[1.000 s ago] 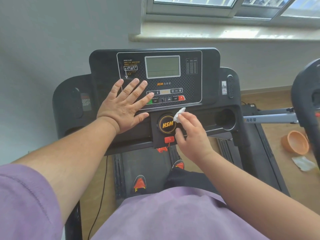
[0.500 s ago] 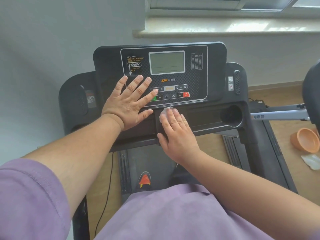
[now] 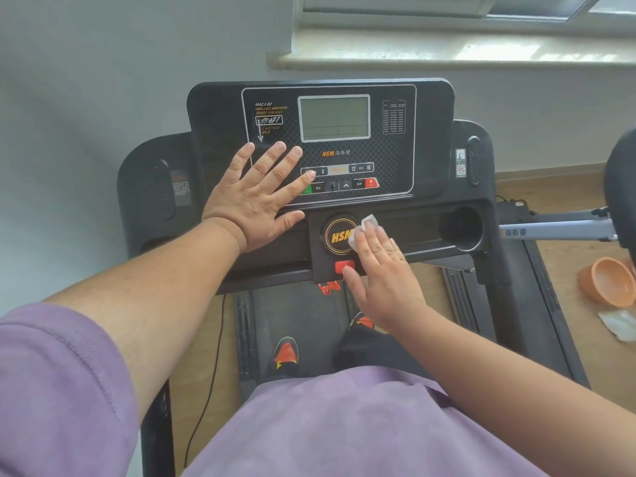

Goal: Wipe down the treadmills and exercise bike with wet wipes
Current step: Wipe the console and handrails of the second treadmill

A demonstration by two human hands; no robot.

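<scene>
A black treadmill (image 3: pixel 155 187) is seen from above, set against a grey wall below a window sill (image 3: pixel 447 60). At the left, the left hand (image 3: pixel 256 197) is laid flat on the console (image 3: pixel 426 139), fingers spread wide and nothing held; its fingertips reach the lower left of the button row (image 3: pixel 344 184), under the grey display (image 3: pixel 334 118). Further right, below the console, a round HSM badge (image 3: pixel 337 235) is set in the lower panel, with a red safety key (image 3: pixel 342 266) just beneath it. The right hand (image 3: pixel 382 273) is pressed flat over the badge's right edge, fingers together and extended, and a white wipe (image 3: pixel 364 227) is pinned under the fingertips against the panel, its folded corner showing beyond them. A round cup holder (image 3: pixel 461 228) lies to the right in the same tray. On the wooden floor at the far right an orange bowl (image 3: pixel 609 280) is tipped on its side, and a second wipe (image 3: pixel 619 325) lies near it.
</scene>
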